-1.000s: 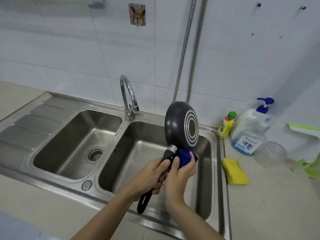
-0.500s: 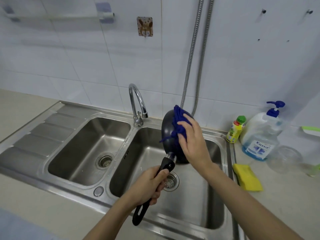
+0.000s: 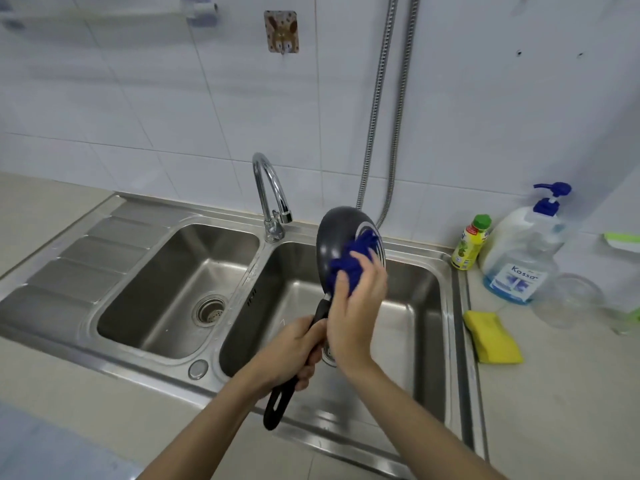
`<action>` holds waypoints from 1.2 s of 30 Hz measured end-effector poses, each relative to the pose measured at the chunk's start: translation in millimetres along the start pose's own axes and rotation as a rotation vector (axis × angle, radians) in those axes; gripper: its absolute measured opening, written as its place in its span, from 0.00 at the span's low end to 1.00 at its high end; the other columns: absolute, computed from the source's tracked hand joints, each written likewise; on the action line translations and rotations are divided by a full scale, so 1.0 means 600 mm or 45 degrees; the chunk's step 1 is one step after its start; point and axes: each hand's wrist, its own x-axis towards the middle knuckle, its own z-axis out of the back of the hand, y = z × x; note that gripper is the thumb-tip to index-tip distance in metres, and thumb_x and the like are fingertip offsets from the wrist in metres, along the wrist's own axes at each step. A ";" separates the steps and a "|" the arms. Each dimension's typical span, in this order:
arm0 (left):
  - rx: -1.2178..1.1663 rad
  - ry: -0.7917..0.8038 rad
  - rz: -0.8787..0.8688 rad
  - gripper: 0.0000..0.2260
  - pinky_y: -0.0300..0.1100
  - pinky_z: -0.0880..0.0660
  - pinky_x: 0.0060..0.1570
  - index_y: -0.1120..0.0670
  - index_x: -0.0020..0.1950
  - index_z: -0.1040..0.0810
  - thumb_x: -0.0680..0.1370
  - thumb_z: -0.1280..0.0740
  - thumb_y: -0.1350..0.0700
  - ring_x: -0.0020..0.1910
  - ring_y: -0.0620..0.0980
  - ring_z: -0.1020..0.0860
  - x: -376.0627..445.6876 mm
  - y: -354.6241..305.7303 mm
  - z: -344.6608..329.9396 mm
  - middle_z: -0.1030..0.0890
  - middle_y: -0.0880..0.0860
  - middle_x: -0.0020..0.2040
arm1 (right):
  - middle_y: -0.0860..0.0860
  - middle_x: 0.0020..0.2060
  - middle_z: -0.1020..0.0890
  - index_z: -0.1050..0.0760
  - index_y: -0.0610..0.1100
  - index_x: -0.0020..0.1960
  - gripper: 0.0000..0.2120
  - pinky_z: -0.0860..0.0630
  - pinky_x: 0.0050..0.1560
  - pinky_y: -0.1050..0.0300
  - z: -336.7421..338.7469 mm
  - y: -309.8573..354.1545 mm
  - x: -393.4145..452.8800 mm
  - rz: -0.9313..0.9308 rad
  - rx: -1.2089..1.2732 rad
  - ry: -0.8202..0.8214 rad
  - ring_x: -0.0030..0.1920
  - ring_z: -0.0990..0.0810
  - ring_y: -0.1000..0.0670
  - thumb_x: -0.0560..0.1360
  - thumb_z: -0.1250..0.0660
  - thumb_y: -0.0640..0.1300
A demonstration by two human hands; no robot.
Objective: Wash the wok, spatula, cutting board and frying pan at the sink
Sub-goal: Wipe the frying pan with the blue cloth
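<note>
The frying pan [image 3: 337, 244] is held upright on edge above the right basin of the steel sink [image 3: 446, 306], just right of the tap [image 3: 272, 195], its ringed underside turned to the right. The left hand [image 3: 294, 351] has its grip closed around the pan's black handle [image 3: 280, 400], which slants down toward the sink's front rim. The right hand [image 3: 353, 313] grips a bunched blue cloth [image 3: 353, 265] and presses it against the pan's underside. To the right of the sink, on the desk [image 3: 554, 393], lie a yellow sponge [image 3: 491, 337], a green-capped bottle [image 3: 471, 242], a blue-pump soap bottle [image 3: 523, 251] and a clear glass bowl [image 3: 571, 299]. Two metal hoses [image 3: 388, 109] hang down the tiled wall behind the sink.
</note>
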 end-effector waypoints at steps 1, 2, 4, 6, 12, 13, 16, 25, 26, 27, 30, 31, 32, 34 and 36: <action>0.020 0.033 0.014 0.14 0.40 0.37 0.22 0.56 0.46 0.30 0.84 0.45 0.48 0.23 0.46 0.36 -0.002 0.002 -0.006 0.31 0.50 0.30 | 0.48 0.68 0.32 0.31 0.45 0.65 0.16 0.39 0.71 0.56 0.004 0.004 0.003 0.162 -0.092 0.070 0.69 0.35 0.50 0.78 0.42 0.45; 0.059 0.065 0.026 0.14 0.40 0.37 0.21 0.56 0.46 0.29 0.84 0.45 0.48 0.23 0.46 0.36 -0.004 0.005 -0.013 0.31 0.50 0.30 | 0.48 0.67 0.31 0.29 0.45 0.64 0.16 0.39 0.72 0.51 0.007 0.004 0.016 0.353 -0.244 0.138 0.69 0.34 0.49 0.77 0.39 0.43; 0.175 0.129 0.018 0.13 0.40 0.36 0.21 0.55 0.46 0.29 0.83 0.44 0.48 0.22 0.46 0.36 -0.009 0.011 -0.026 0.31 0.49 0.30 | 0.47 0.64 0.26 0.26 0.45 0.61 0.16 0.36 0.70 0.43 0.006 0.006 0.059 0.636 -0.529 0.287 0.66 0.30 0.47 0.74 0.35 0.40; 0.278 0.199 -0.028 0.11 0.38 0.37 0.19 0.55 0.45 0.29 0.83 0.42 0.50 0.22 0.46 0.37 -0.012 0.013 -0.037 0.32 0.48 0.29 | 0.48 0.60 0.24 0.26 0.44 0.60 0.15 0.30 0.64 0.43 0.002 0.014 0.105 0.591 -0.566 0.413 0.61 0.27 0.47 0.74 0.36 0.38; 0.336 0.205 -0.027 0.12 0.37 0.37 0.19 0.56 0.45 0.29 0.82 0.40 0.50 0.21 0.45 0.37 -0.006 0.003 -0.056 0.32 0.48 0.29 | 0.49 0.57 0.24 0.28 0.43 0.61 0.12 0.27 0.59 0.49 0.030 0.014 0.151 0.359 -0.326 0.356 0.57 0.27 0.49 0.78 0.40 0.37; 0.333 0.194 -0.010 0.11 0.37 0.37 0.19 0.56 0.45 0.29 0.82 0.40 0.50 0.21 0.45 0.37 -0.003 0.004 -0.054 0.32 0.48 0.29 | 0.49 0.57 0.24 0.28 0.43 0.61 0.12 0.27 0.59 0.51 0.039 0.016 0.151 0.357 -0.255 0.344 0.57 0.27 0.50 0.78 0.40 0.37; 0.272 0.193 0.062 0.12 0.36 0.38 0.20 0.56 0.45 0.29 0.83 0.41 0.50 0.21 0.46 0.38 0.001 0.010 -0.043 0.33 0.49 0.30 | 0.49 0.56 0.24 0.28 0.43 0.62 0.13 0.29 0.58 0.64 0.071 0.025 0.150 0.348 -0.041 0.243 0.56 0.26 0.54 0.79 0.40 0.37; -0.090 0.239 0.087 0.13 0.35 0.38 0.19 0.58 0.47 0.30 0.83 0.42 0.49 0.22 0.45 0.38 -0.010 0.021 -0.027 0.32 0.50 0.30 | 0.50 0.55 0.23 0.26 0.43 0.61 0.13 0.32 0.57 0.67 0.122 -0.054 0.151 0.394 -0.284 0.077 0.56 0.26 0.51 0.77 0.39 0.37; -0.105 0.261 0.068 0.13 0.35 0.38 0.18 0.58 0.47 0.30 0.83 0.42 0.49 0.22 0.45 0.38 -0.013 0.020 -0.026 0.32 0.50 0.30 | 0.51 0.55 0.23 0.26 0.44 0.60 0.13 0.35 0.56 0.70 0.122 -0.055 0.156 0.401 -0.305 0.094 0.55 0.27 0.52 0.77 0.39 0.37; -0.118 0.278 0.046 0.13 0.35 0.38 0.18 0.58 0.47 0.30 0.83 0.42 0.50 0.22 0.46 0.39 -0.018 0.021 -0.026 0.32 0.50 0.30 | 0.51 0.54 0.23 0.26 0.44 0.60 0.13 0.36 0.56 0.72 0.122 -0.054 0.167 0.397 -0.317 0.101 0.55 0.27 0.52 0.77 0.39 0.38; -0.191 0.299 -0.019 0.13 0.34 0.38 0.18 0.59 0.48 0.30 0.83 0.42 0.50 0.21 0.46 0.39 -0.031 0.020 -0.022 0.33 0.52 0.30 | 0.48 0.52 0.22 0.26 0.44 0.58 0.12 0.31 0.56 0.59 0.124 -0.065 0.224 0.328 -0.426 0.103 0.53 0.26 0.48 0.77 0.39 0.39; -0.225 0.289 -0.038 0.13 0.34 0.38 0.18 0.59 0.48 0.30 0.83 0.42 0.49 0.21 0.46 0.40 -0.033 0.020 -0.020 0.33 0.52 0.30 | 0.47 0.51 0.21 0.26 0.44 0.58 0.11 0.29 0.56 0.54 0.126 -0.075 0.241 0.255 -0.427 0.097 0.53 0.25 0.47 0.76 0.39 0.39; -0.262 0.271 -0.054 0.13 0.34 0.38 0.18 0.59 0.47 0.29 0.82 0.41 0.49 0.21 0.46 0.40 -0.034 0.017 -0.018 0.33 0.52 0.30 | 0.46 0.51 0.20 0.26 0.44 0.57 0.11 0.27 0.55 0.51 0.130 -0.085 0.250 0.170 -0.392 0.077 0.52 0.24 0.45 0.76 0.39 0.40; -0.349 0.232 -0.090 0.14 0.34 0.38 0.18 0.59 0.47 0.29 0.82 0.41 0.48 0.21 0.46 0.40 -0.029 0.008 -0.018 0.34 0.53 0.30 | 0.46 0.50 0.21 0.26 0.43 0.56 0.10 0.28 0.54 0.53 0.135 -0.102 0.235 0.044 -0.320 -0.007 0.52 0.23 0.45 0.76 0.39 0.39; -0.414 0.179 -0.113 0.14 0.34 0.39 0.18 0.59 0.48 0.29 0.82 0.41 0.48 0.20 0.45 0.39 -0.017 -0.002 -0.021 0.34 0.53 0.30 | 0.46 0.51 0.23 0.26 0.42 0.57 0.10 0.31 0.56 0.57 0.131 -0.111 0.175 0.019 -0.290 -0.090 0.53 0.25 0.45 0.76 0.38 0.38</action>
